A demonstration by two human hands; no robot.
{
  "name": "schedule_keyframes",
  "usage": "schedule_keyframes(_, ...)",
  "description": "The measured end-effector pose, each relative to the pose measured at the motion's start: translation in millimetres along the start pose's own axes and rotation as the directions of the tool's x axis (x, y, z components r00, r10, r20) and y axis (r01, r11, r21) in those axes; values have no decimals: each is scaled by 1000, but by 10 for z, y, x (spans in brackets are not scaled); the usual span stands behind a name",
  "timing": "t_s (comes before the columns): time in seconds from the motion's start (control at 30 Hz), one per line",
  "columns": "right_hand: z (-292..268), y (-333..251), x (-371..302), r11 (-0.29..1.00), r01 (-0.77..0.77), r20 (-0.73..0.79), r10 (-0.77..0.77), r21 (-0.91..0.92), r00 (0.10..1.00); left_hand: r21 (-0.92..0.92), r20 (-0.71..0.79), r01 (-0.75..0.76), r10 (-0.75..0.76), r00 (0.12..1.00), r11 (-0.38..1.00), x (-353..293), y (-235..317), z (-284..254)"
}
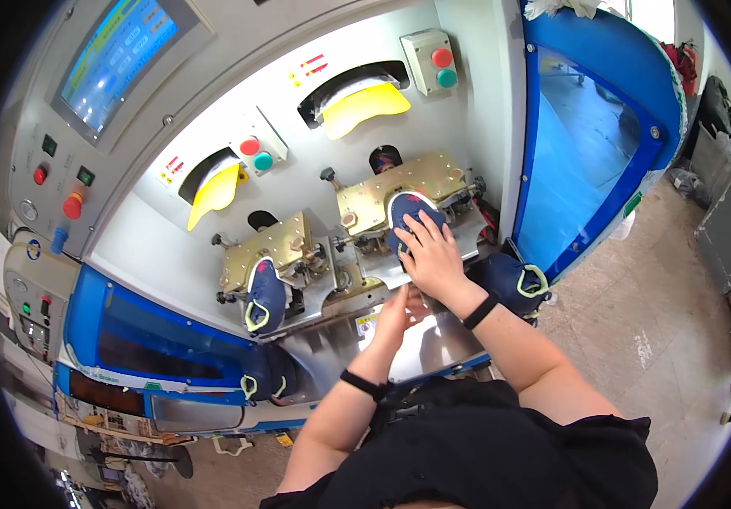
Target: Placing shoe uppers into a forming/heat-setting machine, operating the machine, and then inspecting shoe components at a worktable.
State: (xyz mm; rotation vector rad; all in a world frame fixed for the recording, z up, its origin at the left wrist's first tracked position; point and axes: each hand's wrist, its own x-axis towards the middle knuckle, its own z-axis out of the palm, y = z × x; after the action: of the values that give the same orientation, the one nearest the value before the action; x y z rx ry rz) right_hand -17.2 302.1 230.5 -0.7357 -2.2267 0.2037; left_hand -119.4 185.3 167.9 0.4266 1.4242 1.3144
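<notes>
A navy shoe upper with a white edge and red mark sits toe-first on the right-hand brass-coloured clamp plate. Spread across its top are the fingers of my right hand, lying flat on it. Just below the shoe's near end, my left hand has its fingers apart, slightly blurred, with nothing visible in them. On the left-hand station, a second navy shoe upper with a pale green collar rests against another brass-coloured plate. Black bands circle both wrists.
Yellow visors hang above the stations, beside red and green button boxes. More navy shoes stand at the right and lower left. Blue window doors flank the machine. A lit screen is upper left.
</notes>
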Motion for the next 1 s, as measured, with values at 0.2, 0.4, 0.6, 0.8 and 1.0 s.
schedule_keyframes(0.2, 111, 61, -84, 998, 63, -83, -63, 6, 995, 723, -418, -51, 495, 762, 689, -374, -1028, -1027)
schedule_keyframes(0.4, 177, 137, -138, 991, 71, -202, -46, 117, 978, 955, -242, 44, 689, 684, 292, -989, -1329, -1266)
schedule_keyframes(0.6, 202, 163, -109, 986, 96, -248, -60, 135, 967, 930, -318, 110, 618, 719, 351, -892, -1393, -1296)
schedule_keyframes(0.8, 197, 200, -88, 983, 125, -240, -91, 131, 966, 961, -241, 82, 653, 718, 265, -874, -1361, -1313)
schedule_keyframes(1.0, 168, 233, -97, 977, 155, -228, -119, 145, 966, 966, -225, 84, 635, 739, 245, -856, -1323, -1342)
